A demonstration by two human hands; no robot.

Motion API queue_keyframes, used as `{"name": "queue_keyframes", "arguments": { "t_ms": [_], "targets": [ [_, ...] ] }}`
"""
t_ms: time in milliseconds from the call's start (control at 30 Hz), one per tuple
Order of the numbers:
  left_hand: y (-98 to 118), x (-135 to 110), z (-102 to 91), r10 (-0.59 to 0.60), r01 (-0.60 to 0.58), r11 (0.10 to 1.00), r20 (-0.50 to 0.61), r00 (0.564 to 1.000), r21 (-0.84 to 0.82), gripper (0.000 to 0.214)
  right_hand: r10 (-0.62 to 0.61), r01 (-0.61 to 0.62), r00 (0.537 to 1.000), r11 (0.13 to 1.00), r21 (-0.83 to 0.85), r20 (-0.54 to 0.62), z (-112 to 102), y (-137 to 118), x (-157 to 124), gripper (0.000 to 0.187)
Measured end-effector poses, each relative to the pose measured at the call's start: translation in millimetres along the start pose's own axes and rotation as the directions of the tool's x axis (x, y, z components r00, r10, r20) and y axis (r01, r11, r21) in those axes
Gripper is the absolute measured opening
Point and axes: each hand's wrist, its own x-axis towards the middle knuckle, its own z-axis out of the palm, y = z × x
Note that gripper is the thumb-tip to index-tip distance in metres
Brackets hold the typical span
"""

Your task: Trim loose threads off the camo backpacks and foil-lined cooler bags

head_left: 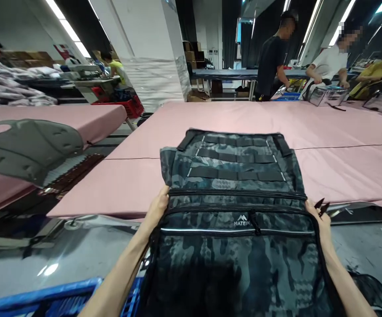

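Note:
A dark camouflage backpack [237, 255] with MATEIN lettering, zippers and rows of black webbing is stretched out before me, its far part lying over the edge of the pink-covered table. My left hand [160, 203] is closed on the bag's left edge by the zipper. On the opposite edge, my right hand [321, 222] is closed too, gripping the bag's side. Dark pointed blades, seemingly thread snips [322, 207], stick out from that same hand; their handles are hidden. The near end of the bag runs out of view at the bottom.
The pink-covered table [138, 176] spans ahead. A grey panel [28, 147] lies on another pink table at left. Below left is a blue crate [42, 293]; a dark mesh item [376, 293] sits lower right. Several people work beyond, including a person in dark clothing [272, 57].

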Motion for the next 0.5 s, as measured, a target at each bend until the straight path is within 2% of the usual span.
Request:
{"name": "queue_keyframes", "arguments": {
  "t_ms": [100, 200, 267, 333, 367, 433, 467, 500],
  "targets": [
    [-12.5, -2.8, -0.5, 0.115, -0.115, 0.992, 0.014, 0.993, 0.056, 0.073, -0.144, 0.142, 0.989, 0.988, -0.053, -0.024, 24.9, 25.4, -3.1, 0.054],
    [-34.1, -1.8, 4.8, 0.062, -0.065, 0.996, 0.047, 0.997, 0.06, 0.073, -0.168, 0.166, 0.986, 0.98, -0.11, -0.012, 46.9, 61.3, -4.5, 0.061],
    [-42.6, -0.5, 1.8, 0.012, -0.015, 0.997, 0.04, 0.999, 0.082, 0.069, -0.146, 0.145, 0.989, 0.982, -0.119, 0.002, 51.7, 76.4, -3.9, 0.06],
    [-39.6, -2.4, -5.2, -0.042, 0.046, 0.986, -0.028, 0.999, 0.161, 0.063, -0.134, 0.136, 0.991, 0.983, -0.123, 0.018, 49.8, 81.0, -2.4, 0.057],
    [-33.5, -6.3, -7.5, -0.044, 0.066, 0.973, -0.103, 0.994, 0.221, 0.061, -0.134, 0.136, 0.991, 0.983, -0.125, 0.027, 47.8, 80.4, -1.9, 0.055],
    [-14.7, -21.8, -2.9, 0.067, 0.047, 0.927, -0.289, 0.955, 0.372, 0.05, -0.155, 0.159, 0.987, 0.979, -0.129, 0.04, 44.5, 76.8, -1.9, 0.052],
    [-3.8, -33.4, 6.3, 0.183, -0.005, 0.886, -0.339, 0.923, 0.464, 0.042, -0.174, 0.178, 0.984, 0.975, -0.131, 0.043, 43.9, 75.0, -2.4, 0.05],
    [6.8, -46.8, 20.6, 0.321, -0.085, 0.824, -0.339, 0.884, 0.56, 0.032, -0.19, 0.195, 0.981, 0.972, -0.132, 0.044, 44.0, 73.7, -2.9, 0.05]
  ]
}}
